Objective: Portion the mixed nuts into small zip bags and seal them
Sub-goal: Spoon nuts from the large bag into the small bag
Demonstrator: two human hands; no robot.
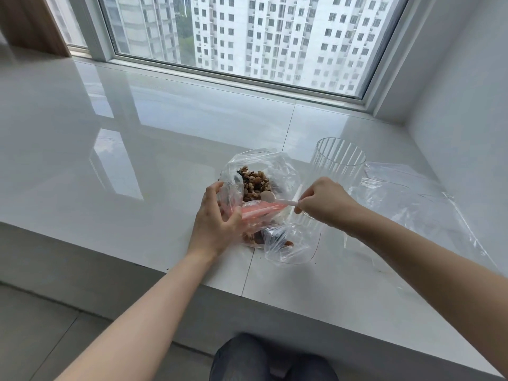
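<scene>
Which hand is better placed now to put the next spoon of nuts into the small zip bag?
The right hand: it already pinches the white spoon, whose bowl lies over the mixed nuts. The left hand grips the small zip bag.

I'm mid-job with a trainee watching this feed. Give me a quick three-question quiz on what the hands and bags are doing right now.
1. True or false: the right hand pinches the white spoon by its handle.
2. What does the left hand grip? A) the clear cup B) the small zip bag with the pink strip C) the loose plastic sheet
3. Fill in: the spoon's bowl is over the ____ in the big open bag.

Key
1. True.
2. B, the small zip bag; the clear cup stands beyond the right hand, and the plastic sheet lies to the right.
3. Nuts.
</scene>
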